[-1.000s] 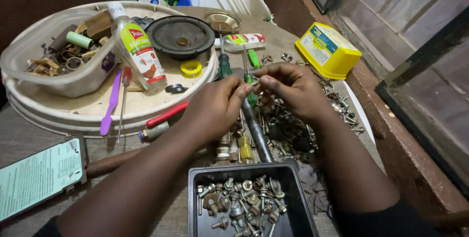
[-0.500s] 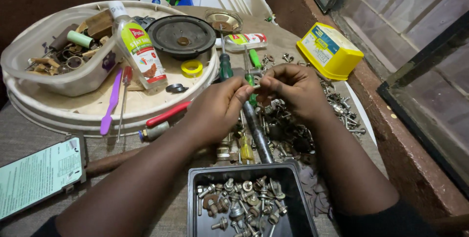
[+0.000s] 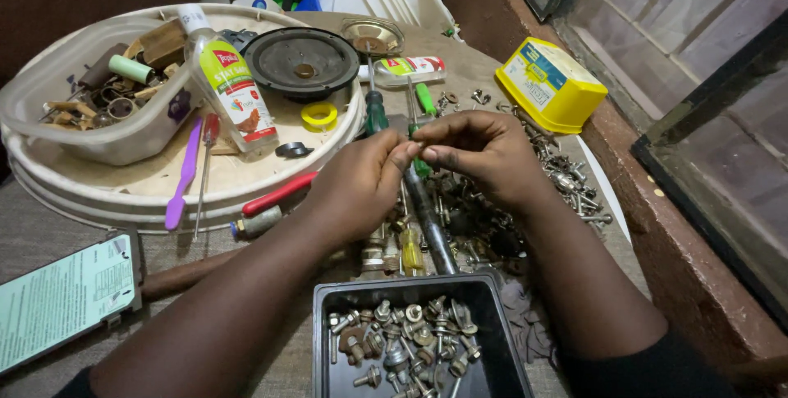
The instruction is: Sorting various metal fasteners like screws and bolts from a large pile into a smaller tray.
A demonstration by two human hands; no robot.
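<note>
My left hand (image 3: pixel 361 185) and my right hand (image 3: pixel 484 156) meet fingertip to fingertip over the middle of the table, pinching one small metal part (image 3: pixel 414 148) between them; the part is mostly hidden by the fingers. Right below the hands lies a loose heap of screws and bolts (image 3: pixel 492 217) with a dark metal rod (image 3: pixel 427 217) running through it. Near me stands a black rectangular tray (image 3: pixel 322 340) holding several bolts and nuts. Green-handled screwdrivers (image 3: pixel 376 111) lie just beyond my fingers.
A round white tray (image 3: pixel 123 193) at left carries a glue bottle (image 3: pixel 230 94), a black speaker cone (image 3: pixel 302 61), a yellow tape roll (image 3: pixel 318 115), a purple tool (image 3: pixel 182 172) and a bowl of odds. A yellow box (image 3: pixel 548 84) sits at right by a window ledge. A printed leaflet (image 3: pixel 61 299) lies lower left.
Both hands stay together over the screw heap; the fingers have shifted slightly around the small part. Nothing else has moved.
</note>
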